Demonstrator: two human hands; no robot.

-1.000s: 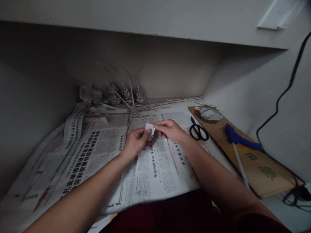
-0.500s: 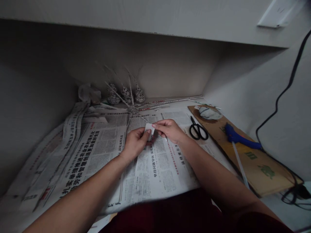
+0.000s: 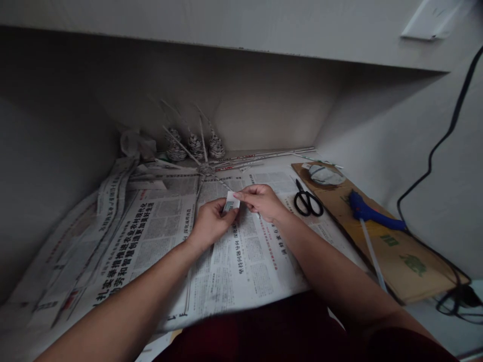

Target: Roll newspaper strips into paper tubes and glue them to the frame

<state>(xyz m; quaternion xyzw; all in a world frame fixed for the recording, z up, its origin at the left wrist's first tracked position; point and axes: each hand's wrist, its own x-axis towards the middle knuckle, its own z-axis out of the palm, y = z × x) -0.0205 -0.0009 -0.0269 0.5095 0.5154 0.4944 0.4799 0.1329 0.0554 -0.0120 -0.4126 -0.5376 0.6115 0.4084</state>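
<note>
Lining the nook [image 3: 279, 110]: newspaper [image 3: 264, 261] | upper right: socket [image 3: 430, 20] | left hand [image 3: 212, 220], right hand [image 3: 262, 202] — grip pinched on white slip [image 3: 231, 202]

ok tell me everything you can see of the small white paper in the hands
The paper is a small, straight-edged piece, white with a greenish printed patch low down. It slants above the newspaper, gripped by the left hand, which hides its lower end; the right hand pinches near its top edge.

A small white paper slip [image 3: 233, 199] with a greyish-green printed patch was held tilted near the frame's centre, partly hidden.
</note>
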